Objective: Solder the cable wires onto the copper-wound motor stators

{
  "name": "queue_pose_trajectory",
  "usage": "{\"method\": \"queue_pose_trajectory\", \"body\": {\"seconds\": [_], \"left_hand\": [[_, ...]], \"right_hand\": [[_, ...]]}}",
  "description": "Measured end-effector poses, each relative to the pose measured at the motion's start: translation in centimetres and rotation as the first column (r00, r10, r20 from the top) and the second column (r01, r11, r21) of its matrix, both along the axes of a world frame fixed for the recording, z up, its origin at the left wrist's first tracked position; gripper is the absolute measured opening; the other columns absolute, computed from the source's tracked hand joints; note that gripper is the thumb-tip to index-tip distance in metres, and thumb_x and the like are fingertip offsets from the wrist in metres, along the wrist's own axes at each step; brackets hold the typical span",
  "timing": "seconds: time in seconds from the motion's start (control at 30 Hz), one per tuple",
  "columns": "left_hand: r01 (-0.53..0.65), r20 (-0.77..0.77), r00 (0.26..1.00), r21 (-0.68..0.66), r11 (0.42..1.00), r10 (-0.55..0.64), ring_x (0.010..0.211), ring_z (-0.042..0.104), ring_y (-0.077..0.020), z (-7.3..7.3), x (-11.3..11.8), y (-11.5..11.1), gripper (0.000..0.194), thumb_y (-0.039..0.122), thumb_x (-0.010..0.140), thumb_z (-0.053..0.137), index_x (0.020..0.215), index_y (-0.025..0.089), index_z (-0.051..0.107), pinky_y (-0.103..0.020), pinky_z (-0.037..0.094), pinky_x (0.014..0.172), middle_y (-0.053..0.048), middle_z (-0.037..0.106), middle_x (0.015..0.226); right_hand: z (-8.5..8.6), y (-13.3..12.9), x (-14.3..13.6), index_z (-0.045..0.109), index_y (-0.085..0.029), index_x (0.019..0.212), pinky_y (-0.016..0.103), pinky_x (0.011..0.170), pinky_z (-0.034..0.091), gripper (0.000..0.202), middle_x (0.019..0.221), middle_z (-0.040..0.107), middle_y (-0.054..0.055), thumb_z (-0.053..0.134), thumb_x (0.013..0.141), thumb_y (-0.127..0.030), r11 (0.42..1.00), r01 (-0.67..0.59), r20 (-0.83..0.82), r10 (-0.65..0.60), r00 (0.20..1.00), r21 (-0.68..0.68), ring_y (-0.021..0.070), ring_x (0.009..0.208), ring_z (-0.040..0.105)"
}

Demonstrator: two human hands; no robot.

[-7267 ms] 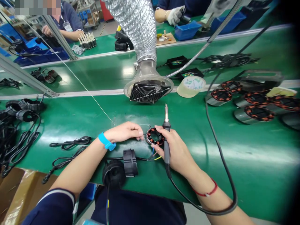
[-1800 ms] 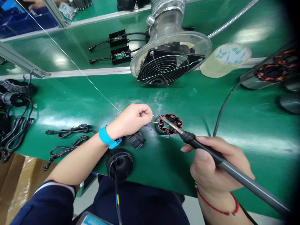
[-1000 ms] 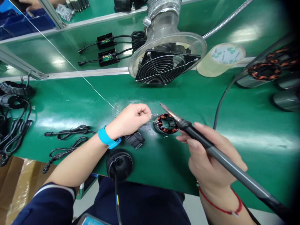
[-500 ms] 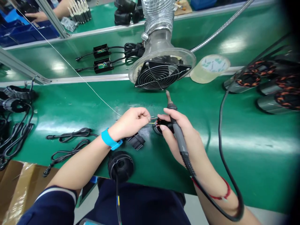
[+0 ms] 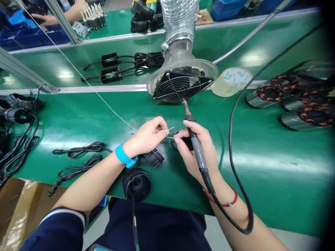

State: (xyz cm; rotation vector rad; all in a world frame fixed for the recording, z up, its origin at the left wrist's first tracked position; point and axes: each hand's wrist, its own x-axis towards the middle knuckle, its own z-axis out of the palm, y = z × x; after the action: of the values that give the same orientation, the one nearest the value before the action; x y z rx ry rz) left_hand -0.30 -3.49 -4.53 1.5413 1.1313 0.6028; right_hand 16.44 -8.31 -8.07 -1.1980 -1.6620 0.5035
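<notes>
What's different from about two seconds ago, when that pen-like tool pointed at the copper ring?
The right hand has moved left and forward over the copper ring; whether it grips the ring is unclear. The soldering iron, still in that hand, has swung from the ring to point toward the black grille. The left hand stays beside the ring, pinching thin wire.

The person's own bare hands numbered two, the left hand (image 5: 150, 136) and the right hand (image 5: 210, 153); a co-worker's visible hand (image 5: 48, 20) made one more. There was one grey-and-black pen-shaped soldering iron (image 5: 198, 148), one long thin white strand (image 5: 115, 112), one blue wristband (image 5: 125, 157), one red cord bracelet (image 5: 232, 201), one roll of clear tape (image 5: 230, 83) and one square black fan (image 5: 180, 89). Open black rectangular boxes (image 5: 111, 75) numbered two. Silver cylinders topped with copper-wound rings (image 5: 294, 119) numbered at least four.
</notes>
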Motion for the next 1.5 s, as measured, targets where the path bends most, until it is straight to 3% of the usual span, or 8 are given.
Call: {"method": "queue_pose_trajectory", "body": {"seconds": [0.1,0.23,0.37,0.63,0.73,0.83,0.97,1.5], "left_hand": [[0.09,0.023,0.995,0.075,0.993,-0.092,0.065,0.052,-0.0089,0.5,-0.2,-0.1,0.009,0.022,0.085,0.055,0.078,0.016,0.054,-0.023,0.043,0.064,0.001,0.056,0.078],[0.203,-0.102,0.978,0.287,0.936,-0.181,0.089,0.059,-0.0144,1.3,-0.4,-0.3,0.012,0.019,0.087,0.057,0.077,0.016,0.063,-0.028,0.046,0.086,-0.004,0.064,0.091],[0.293,-0.211,0.95,0.356,0.887,-0.229,0.093,0.06,-0.0152,1.7,-0.3,-0.5,0.014,0.016,0.089,0.055,0.081,0.015,0.067,-0.028,0.046,0.089,-0.005,0.066,0.094],[0.222,-0.286,0.944,0.187,0.957,-0.163,0.081,0.061,-0.0137,1.5,-0.1,-0.4,0.013,0.015,0.085,0.059,0.075,0.015,0.069,-0.027,0.046,0.08,-0.003,0.066,0.086],[0.229,-0.309,0.936,0.181,0.956,-0.165,0.079,0.06,-0.0134,1.5,0.1,-0.6,0.015,0.014,0.085,0.059,0.074,0.015,0.069,-0.027,0.046,0.077,-0.003,0.065,0.086],[0.213,-0.321,0.935,0.182,0.96,-0.147,0.076,0.059,-0.0132,1.5,0.3,-0.9,0.016,0.013,0.084,0.058,0.072,0.015,0.068,-0.027,0.046,0.075,-0.002,0.065,0.083],[0.198,-0.326,0.936,0.169,0.965,-0.135,0.075,0.059,-0.0129,1.7,0.5,-1.0,0.017,0.012,0.084,0.057,0.07,0.015,0.068,-0.027,0.045,0.075,-0.002,0.064,0.081],[0.148,-0.336,0.938,0.163,0.975,-0.086,0.075,0.058,-0.0131,2.0,0.7,-1.1,0.017,0.012,0.083,0.056,0.069,0.015,0.067,-0.029,0.045,0.076,-0.001,0.065,0.08]], "right_hand": [[-0.5,-0.1,0.1,0.047,-0.028,0.13,0.038,0.081,0.052,0.047,0.087,0.065,-0.001,0.064,0.086,-0.021,0.998,0.011,-0.144,-0.02,0.989,-0.062,0.0175,0.08,0.063],[-1.2,-0.1,0.1,0.046,-0.029,0.132,0.037,0.082,0.053,0.05,0.088,0.064,-0.001,0.066,0.087,-0.023,0.997,-0.003,-0.241,-0.016,0.97,-0.077,0.0177,0.086,0.063],[-1.4,0.0,0.0,0.047,-0.028,0.132,0.04,0.088,0.052,0.049,0.089,0.064,-0.001,0.066,0.087,-0.023,0.998,-0.004,-0.251,-0.01,0.968,-0.057,0.0177,0.089,0.064],[0.7,-2.3,2.0,0.055,-0.025,0.131,0.04,0.083,0.055,0.037,0.091,0.071,0.003,0.057,0.094,-0.027,0.982,0.187,-0.036,-0.188,0.982,-0.037,0.0211,0.087,0.069],[0.2,-4.5,2.8,0.063,-0.025,0.121,0.038,0.07,0.056,0.033,0.101,0.07,0.006,0.064,0.089,-0.024,0.974,0.228,-0.096,-0.227,0.969,0.002,0.0213,0.078,0.069],[-0.8,-6.3,3.1,0.065,-0.021,0.109,0.033,0.054,0.053,0.029,0.084,0.068,0.004,0.07,0.081,-0.017,0.96,0.254,-0.192,-0.228,0.954,0.119,0.0196,0.063,0.067],[-1.4,-7.1,3.1,0.062,-0.017,0.1,0.03,0.047,0.051,0.022,0.07,0.064,0.001,0.069,0.08,-0.015,0.958,0.2,-0.187,-0.161,0.969,0.208,0.0187,0.055,0.064],[-1.3,-7.2,2.8,0.061,-0.019,0.104,0.032,0.051,0.057,0.027,0.077,0.066,0.002,0.069,0.08,-0.012,0.976,0.142,-0.192,-0.109,0.975,0.165,0.0182,0.06,0.066]]}}
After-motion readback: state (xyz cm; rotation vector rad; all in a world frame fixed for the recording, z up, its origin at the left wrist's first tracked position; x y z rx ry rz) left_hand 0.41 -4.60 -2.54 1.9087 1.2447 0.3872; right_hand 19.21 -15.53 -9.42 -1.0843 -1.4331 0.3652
